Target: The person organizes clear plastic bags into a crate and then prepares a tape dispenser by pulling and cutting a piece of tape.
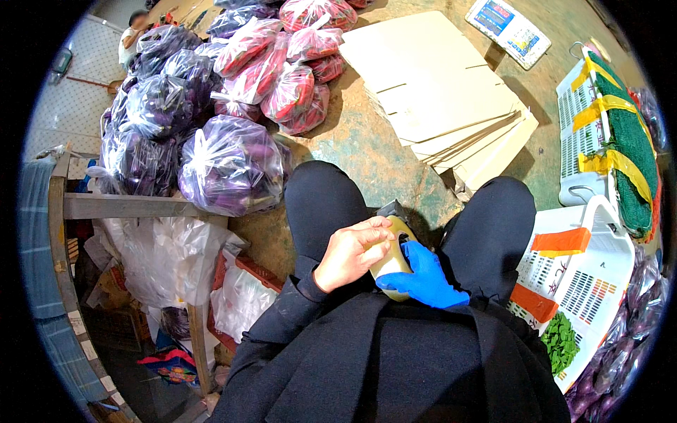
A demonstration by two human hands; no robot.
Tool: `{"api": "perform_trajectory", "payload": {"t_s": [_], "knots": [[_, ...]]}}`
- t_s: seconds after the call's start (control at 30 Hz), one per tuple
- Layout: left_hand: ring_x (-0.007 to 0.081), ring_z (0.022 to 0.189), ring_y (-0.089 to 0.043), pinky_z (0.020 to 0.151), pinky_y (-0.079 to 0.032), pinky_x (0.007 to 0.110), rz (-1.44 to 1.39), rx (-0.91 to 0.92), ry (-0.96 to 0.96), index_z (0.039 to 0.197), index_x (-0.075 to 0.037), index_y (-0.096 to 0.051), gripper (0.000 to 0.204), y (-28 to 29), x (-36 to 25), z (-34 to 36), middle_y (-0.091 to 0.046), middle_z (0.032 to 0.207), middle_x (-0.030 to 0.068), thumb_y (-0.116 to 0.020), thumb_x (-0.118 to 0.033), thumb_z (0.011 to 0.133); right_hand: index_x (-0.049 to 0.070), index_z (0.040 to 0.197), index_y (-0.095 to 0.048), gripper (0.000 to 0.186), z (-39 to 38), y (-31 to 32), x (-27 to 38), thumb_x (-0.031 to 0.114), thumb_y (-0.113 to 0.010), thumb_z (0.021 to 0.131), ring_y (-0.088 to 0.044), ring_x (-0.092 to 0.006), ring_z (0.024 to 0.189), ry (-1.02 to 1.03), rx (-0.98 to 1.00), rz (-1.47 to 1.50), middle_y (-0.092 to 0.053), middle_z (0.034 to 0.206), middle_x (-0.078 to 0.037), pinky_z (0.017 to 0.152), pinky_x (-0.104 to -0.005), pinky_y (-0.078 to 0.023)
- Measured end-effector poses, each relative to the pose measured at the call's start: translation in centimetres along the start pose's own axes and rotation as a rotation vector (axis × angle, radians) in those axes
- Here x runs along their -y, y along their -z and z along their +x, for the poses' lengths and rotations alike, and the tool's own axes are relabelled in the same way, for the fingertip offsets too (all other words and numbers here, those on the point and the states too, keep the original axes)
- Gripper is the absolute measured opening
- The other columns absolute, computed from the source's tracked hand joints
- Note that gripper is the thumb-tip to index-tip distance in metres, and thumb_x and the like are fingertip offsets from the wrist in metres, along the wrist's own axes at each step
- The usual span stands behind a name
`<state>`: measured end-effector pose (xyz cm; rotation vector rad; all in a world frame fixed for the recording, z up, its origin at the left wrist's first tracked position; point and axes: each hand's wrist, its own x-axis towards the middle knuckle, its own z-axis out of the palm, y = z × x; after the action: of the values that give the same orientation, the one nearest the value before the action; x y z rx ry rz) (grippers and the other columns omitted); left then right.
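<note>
Between my knees I hold a thick roll of yellowish packing tape [389, 264] in both hands. My bare left hand [355, 252] is closed over its left side, fingers lying across the top. My right hand [425, 279], in a blue glove, grips the near right side with the thumb stretched across it. A dark hollow shows in the roll's right side. A dark grey block-like piece [393, 209] sits just beyond the roll; whether it is attached, I cannot tell.
Ahead lies a stack of flat cardboard [437, 84]. Bags of purple eggplants [233, 166] and red vegetables [289, 92] pile up left. White crates [582, 271] stand right, one with green leaves [560, 343]. A wooden frame [130, 206] is beside my left. A person [130, 39] is far left.
</note>
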<state>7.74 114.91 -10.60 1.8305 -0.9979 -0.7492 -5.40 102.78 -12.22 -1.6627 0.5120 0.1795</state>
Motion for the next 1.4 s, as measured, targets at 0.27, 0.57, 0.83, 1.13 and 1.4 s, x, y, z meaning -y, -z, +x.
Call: {"api": "perform_trajectory", "payload": {"t_s": [0.27, 0.57, 0.83, 1.13, 1.4], "knots": [[0.0152, 0.086, -0.059, 0.075, -0.046, 0.025, -0.035, 0.028, 0.047, 0.087, -0.002, -0.063, 0.013, 0.0, -0.4, 0.2, -0.06, 0.102, 0.0094, -0.059, -0.005, 0.075, -0.003, 0.093, -0.051, 0.058, 0.1, -0.4, -0.9, 0.038, -0.076, 0.061, -0.058, -0.0245, 0.072, 0.049, -0.038, 0.014, -0.058, 0.081, -0.017, 0.061, -0.0362, -0.046], [0.0186, 0.091, -0.06, 0.08, -0.045, 0.025, -0.022, -0.073, 0.001, 0.088, -0.001, -0.063, 0.015, -0.9, -0.1, -0.3, -0.061, 0.1, 0.0109, -0.056, -0.002, 0.075, -0.004, 0.092, -0.05, 0.059, 0.0, -0.2, -0.5, 0.039, -0.075, 0.06, -0.056, -0.0272, 0.071, 0.039, -0.029, -0.042, -0.057, 0.081, -0.019, 0.062, -0.0372, -0.045], [0.0205, 0.091, -0.061, 0.08, -0.046, 0.025, 0.009, -0.143, 0.038, 0.087, 0.0, -0.062, 0.015, -1.3, -0.3, -0.8, -0.062, 0.097, 0.0124, -0.054, 0.0, 0.074, -0.005, 0.093, -0.05, 0.06, 0.2, -0.5, -0.7, 0.039, -0.075, 0.061, -0.056, -0.0278, 0.071, 0.03, -0.026, -0.065, -0.056, 0.081, -0.02, 0.062, -0.0375, -0.045], [0.0212, 0.091, -0.061, 0.081, -0.046, 0.026, 0.028, -0.174, 0.02, 0.087, 0.0, -0.062, 0.016, -1.7, -0.3, -0.6, -0.062, 0.096, 0.0138, -0.053, 0.001, 0.074, -0.003, 0.091, -0.05, 0.056, 0.2, -0.6, -1.3, 0.037, -0.076, 0.061, -0.055, -0.0265, 0.071, 0.055, -0.046, -0.02, -0.056, 0.08, -0.018, 0.062, -0.0372, -0.044], [0.0231, 0.083, -0.064, 0.071, -0.05, 0.027, 0.098, -0.25, -0.073, 0.085, -0.002, -0.064, 0.018, -2.1, 0.2, -0.5, -0.064, 0.091, 0.0119, -0.054, 0.001, 0.07, -0.002, 0.104, -0.049, 0.057, -0.1, -0.1, -0.5, 0.032, -0.073, 0.066, -0.056, -0.0219, 0.086, -0.001, 0.021, -0.019, -0.058, 0.095, -0.015, 0.074, -0.035, -0.045]]}}
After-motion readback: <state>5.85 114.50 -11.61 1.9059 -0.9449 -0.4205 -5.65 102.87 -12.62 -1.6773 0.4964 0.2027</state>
